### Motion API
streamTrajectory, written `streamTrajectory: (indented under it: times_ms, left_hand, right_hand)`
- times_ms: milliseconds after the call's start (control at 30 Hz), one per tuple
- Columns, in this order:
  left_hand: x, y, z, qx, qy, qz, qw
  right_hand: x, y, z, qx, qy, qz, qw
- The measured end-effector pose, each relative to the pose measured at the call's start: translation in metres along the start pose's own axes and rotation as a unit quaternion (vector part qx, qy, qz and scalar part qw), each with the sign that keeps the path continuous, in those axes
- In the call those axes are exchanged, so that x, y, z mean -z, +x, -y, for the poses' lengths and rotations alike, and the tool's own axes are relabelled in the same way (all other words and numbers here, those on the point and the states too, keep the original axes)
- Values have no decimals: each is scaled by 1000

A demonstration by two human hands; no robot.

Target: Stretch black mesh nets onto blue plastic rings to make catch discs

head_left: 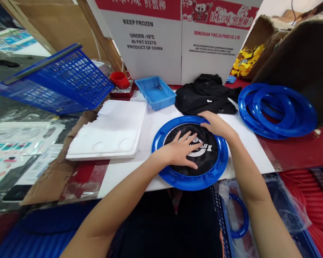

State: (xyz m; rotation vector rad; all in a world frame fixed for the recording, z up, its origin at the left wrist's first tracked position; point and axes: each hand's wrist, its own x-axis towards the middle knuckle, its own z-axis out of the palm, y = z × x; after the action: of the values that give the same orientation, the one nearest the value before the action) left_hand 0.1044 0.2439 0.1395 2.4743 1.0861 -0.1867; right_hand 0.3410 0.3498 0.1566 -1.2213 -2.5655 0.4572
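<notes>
A blue plastic ring [161,168] lies on the white board in front of me, with a round black mesh fabric [207,161] with white print inside it. My left hand [184,148] rests flat on this mesh, fingers spread and palm down. At the ring's far right edge, my right hand [216,125] grips the rim; some of its fingers are hidden behind the edge. Just beyond lies a heap of black fabric [201,95]. Several more blue rings [309,111] are stacked loosely to the right.
A white foam slab [115,125] lies left, near a light-blue tray [157,95] and a red cup [120,79]. A blue basket [70,79] tilts at far left. Printed cartons [156,64] stand behind. Yellow pieces [247,59] fill a box. A crate [303,229] sits below right.
</notes>
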Motion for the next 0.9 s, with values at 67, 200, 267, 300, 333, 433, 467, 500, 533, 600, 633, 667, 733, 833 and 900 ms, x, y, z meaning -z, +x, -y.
streamTrajectory:
  times_ms: [67,200,267,300,333,433,467,500,533,600,633,667,733,833,900]
  left_hand:
    - [1,0,1,0,-2,-2,1000]
    - [3,0,1,-5,-1,2,1000]
    - [3,0,1,-4,-1,9,1000]
    - [3,0,1,-4,-2,9,1000]
    - [3,0,1,-6,-3,8,1000]
    - [2,0,2,-12,-5,0,1000]
    - [1,0,2,-13,-6,-3,1000]
    - [0,0,3,-14,-6,-4,1000]
    - [0,0,3,-13,-7,-6,1000]
    - [-1,0,4,-12,-10,-10,1000]
    - [-1,0,4,-12,-10,-12,1000]
    - [-2,0,4,-12,-10,-14,1000]
    - [-2,0,4,-16,-8,-15,1000]
    - [0,0,3,-17,-6,-6,1000]
    - [1,0,2,-16,-4,-2,1000]
  right_hand:
    - [-6,5,5,35,31,-54,997]
    - [7,-9,11,-44,-29,-47,997]
    - [19,-22,12,-122,-78,-10,989]
    - [24,-27,12,-161,-95,30,982]
    - [27,-31,12,-195,-104,79,972]
    - [24,-30,9,-224,-107,195,949]
    - [20,-26,8,-205,-103,191,954]
    - [15,-22,6,-172,-95,162,967]
    - [10,-17,4,-129,-79,117,982]
    - [3,-8,1,-41,-34,16,998]
    - [2,-6,-2,-15,-15,-26,999]
    - [3,-5,-4,-6,-5,-56,998]
    - [10,-8,-9,-27,-11,-84,996]
    - [24,-19,-17,-90,-29,-46,994]
    - [30,-24,-21,-129,-28,31,991]
